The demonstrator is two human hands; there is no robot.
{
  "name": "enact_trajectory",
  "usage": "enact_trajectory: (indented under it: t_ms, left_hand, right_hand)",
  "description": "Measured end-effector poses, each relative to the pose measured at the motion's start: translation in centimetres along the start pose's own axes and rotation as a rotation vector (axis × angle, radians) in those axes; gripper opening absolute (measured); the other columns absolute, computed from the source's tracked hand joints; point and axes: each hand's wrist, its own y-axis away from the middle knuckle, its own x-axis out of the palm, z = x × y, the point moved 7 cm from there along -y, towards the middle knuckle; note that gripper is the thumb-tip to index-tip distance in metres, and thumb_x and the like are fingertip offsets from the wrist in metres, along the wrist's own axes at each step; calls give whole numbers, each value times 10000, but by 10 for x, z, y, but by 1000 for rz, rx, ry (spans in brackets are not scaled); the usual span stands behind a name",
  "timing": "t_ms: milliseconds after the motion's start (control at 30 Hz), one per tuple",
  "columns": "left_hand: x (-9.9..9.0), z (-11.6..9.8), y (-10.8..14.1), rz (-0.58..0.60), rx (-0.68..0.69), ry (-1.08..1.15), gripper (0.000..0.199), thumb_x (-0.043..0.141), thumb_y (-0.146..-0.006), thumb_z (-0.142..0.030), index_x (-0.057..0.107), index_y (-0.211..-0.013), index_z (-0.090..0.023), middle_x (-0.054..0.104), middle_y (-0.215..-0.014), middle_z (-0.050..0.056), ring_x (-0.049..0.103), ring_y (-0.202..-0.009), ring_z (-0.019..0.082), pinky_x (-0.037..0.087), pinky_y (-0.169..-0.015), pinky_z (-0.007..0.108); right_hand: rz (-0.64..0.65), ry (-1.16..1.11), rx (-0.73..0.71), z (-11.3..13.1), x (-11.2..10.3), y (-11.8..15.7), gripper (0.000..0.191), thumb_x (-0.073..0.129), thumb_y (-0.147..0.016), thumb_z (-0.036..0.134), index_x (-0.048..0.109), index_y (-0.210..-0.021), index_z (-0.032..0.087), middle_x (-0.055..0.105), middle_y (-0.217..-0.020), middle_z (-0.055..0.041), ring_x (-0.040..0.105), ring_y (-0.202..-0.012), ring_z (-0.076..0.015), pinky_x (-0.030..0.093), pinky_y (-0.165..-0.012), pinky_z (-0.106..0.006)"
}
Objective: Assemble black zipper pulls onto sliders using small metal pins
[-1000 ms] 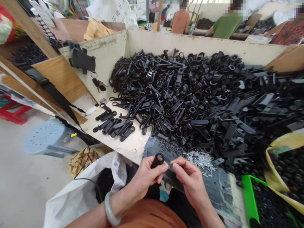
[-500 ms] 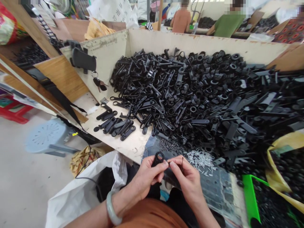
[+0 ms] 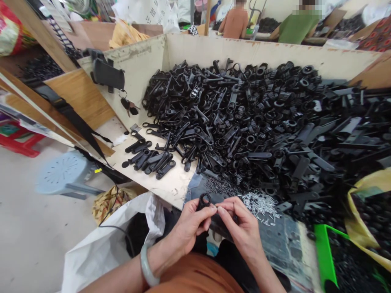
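Observation:
My left hand (image 3: 191, 226) is closed around a black plastic part with a ring-shaped end (image 3: 205, 200), the ring standing up above my fingers. Thumb and forefinger of my right hand (image 3: 240, 221) pinch right beside it, fingertips meeting those of the left; whatever small thing they hold is too small to name. Just beyond my hands lie a heap of small silver pins (image 3: 261, 206) and a patch of tiny dark pieces (image 3: 218, 185). Several black lever-like parts (image 3: 149, 160) rest in a loose group to the left on the pale board.
A large pile of black plastic parts (image 3: 232, 110) fills the pale wooden bin (image 3: 259, 49). At right stand a green crate (image 3: 325, 256) and a yellow sack (image 3: 371, 181). A white sack (image 3: 91, 252) and a blue stool (image 3: 62, 173) are at left. People sit beyond.
The view has shifted slightly. My hands stay together at the same spot, and the fingers of my right hand have curled in a little. The black part remains in my left hand.

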Motion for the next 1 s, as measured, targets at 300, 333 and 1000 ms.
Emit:
enact_trajectory:
  t_ms: [300, 333, 1000]
  left_hand:
    - [3, 5, -3, -80, -63, 166, 323, 853, -631, -294, 561, -703, -177, 494, -546, -78, 372, -459, 38, 158, -411, 178]
    - [5, 7, -3, -76, -87, 195, 327, 856, -620, -288, 554, -682, -177, 494, -531, -77, 371, -455, 39, 173, -416, 178]
    - [23, -8, 16, 267, -135, -23, 288, 745, -728, -222, 643, -986, -148, 638, -722, 4, 430, -510, 53, 269, -532, 222]
  right_hand:
    - [-49, -14, 67, -6, -4, 4, 113, 712, -910, 312, 787, -892, 229, 671, -797, -19, 561, -585, -116, 440, -513, -229]
    - [-51, -12, 59, -6, -4, 5, 112, 707, -913, 303, 795, -918, 233, 678, -813, -21, 561, -581, -113, 444, -512, -229]
    - [-179, -73, 181, -26, -19, 17, 168, 701, -906, 363, 722, -938, 199, 659, -783, -16, 590, -613, -133, 490, -564, -237]
